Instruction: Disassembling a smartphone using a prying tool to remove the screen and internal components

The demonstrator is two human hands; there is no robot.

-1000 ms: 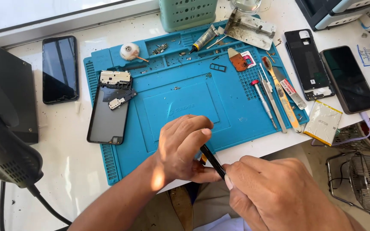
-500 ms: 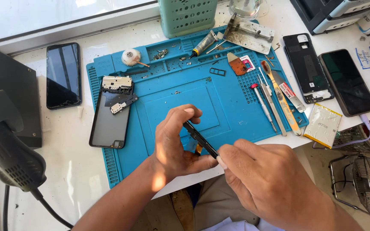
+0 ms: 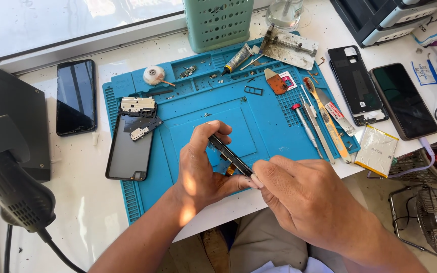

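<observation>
Both hands meet over the near edge of the blue work mat (image 3: pixel 279 136), which lies on the white tabletop (image 3: pixel 72 202). The left hand (image 3: pixel 201 169) comes up from the near left with the forearm angled toward the mat's middle, wrist bent, its fingers curled over the far end of a thin dark phone part (image 3: pixel 231 156) and the thumb tucked under, so its grip is closed on that piece. The right hand (image 3: pixel 304 194) reaches in from the near right, knuckles up, thumb and forefinger pinched tight on the part's near end; the two hands almost touch there. The part is held tilted, slanting from far left to near right, just above the mat, with a bit of orange ribbon showing beneath it. To the left on the mat lies an opened phone body (image 3: pixel 130 146); to the right a row of slim tools (image 3: pixel 314 124)
</observation>
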